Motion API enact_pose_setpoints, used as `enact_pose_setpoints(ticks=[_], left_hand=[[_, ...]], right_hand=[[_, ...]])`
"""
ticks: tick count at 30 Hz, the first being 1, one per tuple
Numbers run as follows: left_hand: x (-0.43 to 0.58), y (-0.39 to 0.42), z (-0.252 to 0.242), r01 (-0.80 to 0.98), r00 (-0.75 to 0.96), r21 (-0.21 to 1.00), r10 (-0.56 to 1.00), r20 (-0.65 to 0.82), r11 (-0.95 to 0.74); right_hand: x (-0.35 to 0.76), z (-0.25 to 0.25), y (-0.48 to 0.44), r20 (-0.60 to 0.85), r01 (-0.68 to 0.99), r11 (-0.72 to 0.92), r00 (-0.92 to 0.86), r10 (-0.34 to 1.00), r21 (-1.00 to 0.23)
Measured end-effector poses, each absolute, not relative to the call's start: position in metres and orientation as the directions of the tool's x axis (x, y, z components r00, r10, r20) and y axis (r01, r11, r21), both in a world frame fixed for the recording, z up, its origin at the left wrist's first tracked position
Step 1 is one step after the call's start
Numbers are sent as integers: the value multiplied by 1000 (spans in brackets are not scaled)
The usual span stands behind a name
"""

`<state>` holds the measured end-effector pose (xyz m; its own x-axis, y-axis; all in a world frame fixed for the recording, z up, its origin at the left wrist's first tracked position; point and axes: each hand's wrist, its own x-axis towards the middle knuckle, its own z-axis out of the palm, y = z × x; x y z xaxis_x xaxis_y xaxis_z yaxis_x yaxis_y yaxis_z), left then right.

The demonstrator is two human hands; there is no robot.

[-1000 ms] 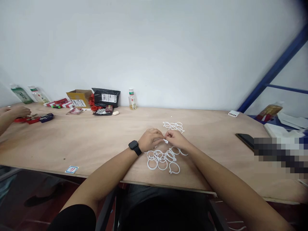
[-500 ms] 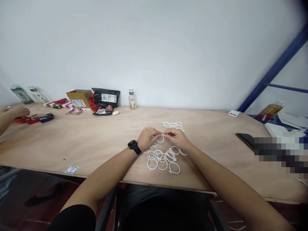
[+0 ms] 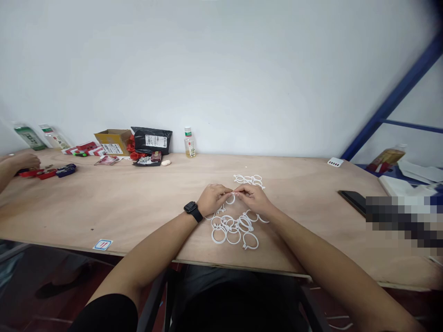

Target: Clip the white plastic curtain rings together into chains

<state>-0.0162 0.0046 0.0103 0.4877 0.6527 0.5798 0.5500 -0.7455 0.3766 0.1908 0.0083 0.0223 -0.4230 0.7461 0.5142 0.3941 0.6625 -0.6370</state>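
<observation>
Between the fingertips of my left hand (image 3: 213, 198) and my right hand (image 3: 253, 197) is a white plastic curtain ring (image 3: 230, 201), pinched from both sides at its top. Both hands are closed on it, just above the table, and the fingers partly cover its clasp. Nearer to me lies a loose pile of similar white rings (image 3: 233, 237), several of them overlapping. Beyond my hands, a smaller group of white rings (image 3: 248, 179) rests on the table. A black watch (image 3: 193, 210) is on my left wrist.
Along the wall stand a clear bottle (image 3: 190, 144), a black parcel bag (image 3: 152, 140) and an open cardboard box (image 3: 114, 140). At far left another person's hand (image 3: 26, 162) is beside red and blue items (image 3: 65, 170). A dark phone (image 3: 353, 202) lies on the right.
My hands stay almost in place, with the fingers closing slightly over the top of the ring. The other person's hand at far left has shifted slightly left.
</observation>
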Motion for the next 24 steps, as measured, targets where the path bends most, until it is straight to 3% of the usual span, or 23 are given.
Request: enact_pose_setpoints(ticks=[5,10,14,18,24], left_hand=[[-16,4,10,545,414,413,663,623,-729],[-17,4,10,526,465,421,664,586,-739],[-16,4,9,521,491,420,663,565,-743],[-16,4,9,518,510,423,666,545,-743],[-16,5,8,520,530,419,666,525,-744]], right_hand=[[208,19,24,601,578,639,-294,743,-507],[230,20,40,435,763,500,-319,842,-409],[245,33,39,139,715,451,-451,881,-535],[259,40,33,-207,656,353,-618,758,-667],[260,30,36,-254,641,316,-636,729,-700]])
